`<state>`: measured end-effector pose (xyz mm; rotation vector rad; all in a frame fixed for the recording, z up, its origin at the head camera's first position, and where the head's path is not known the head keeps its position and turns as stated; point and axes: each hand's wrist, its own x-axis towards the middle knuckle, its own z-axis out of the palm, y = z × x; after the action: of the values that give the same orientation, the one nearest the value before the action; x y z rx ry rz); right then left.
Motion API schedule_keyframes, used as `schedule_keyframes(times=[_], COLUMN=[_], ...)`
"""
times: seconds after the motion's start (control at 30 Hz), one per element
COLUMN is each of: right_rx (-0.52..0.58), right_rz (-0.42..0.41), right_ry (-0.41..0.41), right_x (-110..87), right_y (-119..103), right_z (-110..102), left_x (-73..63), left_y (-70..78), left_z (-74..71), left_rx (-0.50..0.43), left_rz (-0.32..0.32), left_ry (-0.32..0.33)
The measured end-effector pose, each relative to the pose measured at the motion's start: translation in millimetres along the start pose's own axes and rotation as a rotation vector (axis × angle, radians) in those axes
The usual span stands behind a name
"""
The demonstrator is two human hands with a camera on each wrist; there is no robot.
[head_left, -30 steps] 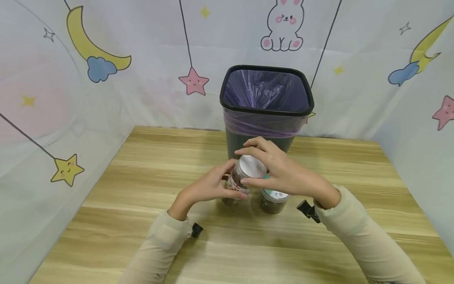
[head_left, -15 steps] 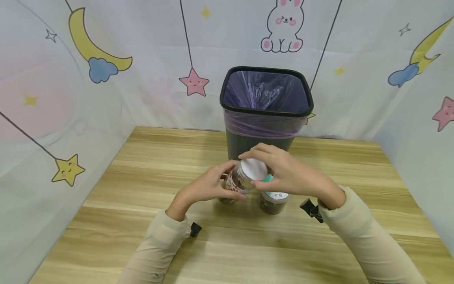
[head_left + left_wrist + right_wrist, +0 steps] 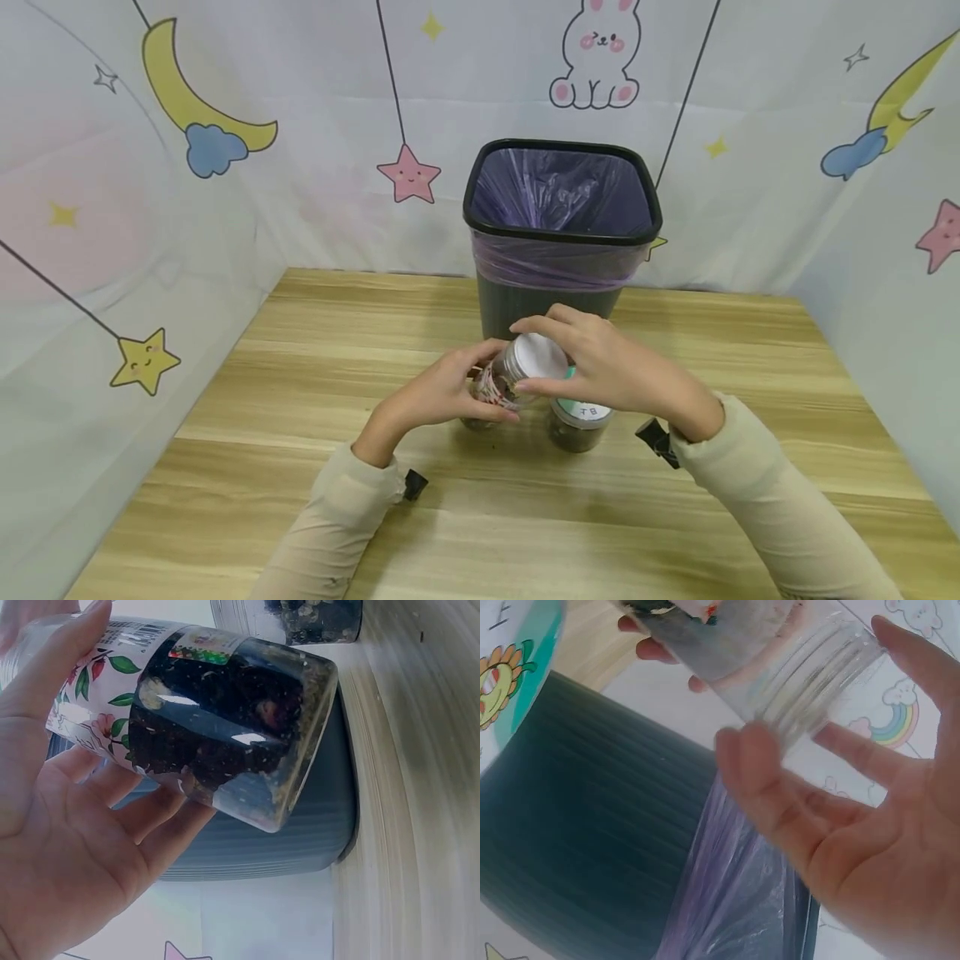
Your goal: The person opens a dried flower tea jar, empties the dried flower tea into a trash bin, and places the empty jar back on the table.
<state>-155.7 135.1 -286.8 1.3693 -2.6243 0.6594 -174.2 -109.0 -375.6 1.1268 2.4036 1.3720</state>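
Both hands [image 3: 525, 379] around tilted jar [image 3: 504, 379]

Tilted jar [image 3: 225, 735] in left hand [image 3: 67, 855] fingers [image 3: 150, 825]

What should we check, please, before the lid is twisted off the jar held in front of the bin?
1. Left hand grips the jar body: ok.
2. Right hand fingers curled round the white lid: ok.
3. Jar lifted off the table and tilted: ok.
4. Lid loosened: cannot tell.
5. Bin open with purple liner in place: ok.
6. Second jar upright beside, clear of the hands: cannot tell; it stands close under the right hand.
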Motion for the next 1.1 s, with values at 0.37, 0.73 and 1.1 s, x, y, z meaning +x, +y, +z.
schedule_keyframes(times=[0.37, 0.73, 1.1], right_rx=[0.087, -0.037, 0.055], right_rz=[-0.177, 0.011, -0.140], right_ry=[-0.055, -0.021, -0.039], right_x=[-2.9, -4.0, -5.4], right_y=[8, 1, 11], right_z=[-7, -5, -7], left_x=[-0.3, 1.6, 2.7], left_y=[1.8, 0.4, 0.2], left_z=[-0.2, 1.6, 3.4], left_rx=[0.005, 0.016, 0.034], left_rz=[0.007, 0.020, 0.000], left_ry=[0.002, 0.013, 0.012])
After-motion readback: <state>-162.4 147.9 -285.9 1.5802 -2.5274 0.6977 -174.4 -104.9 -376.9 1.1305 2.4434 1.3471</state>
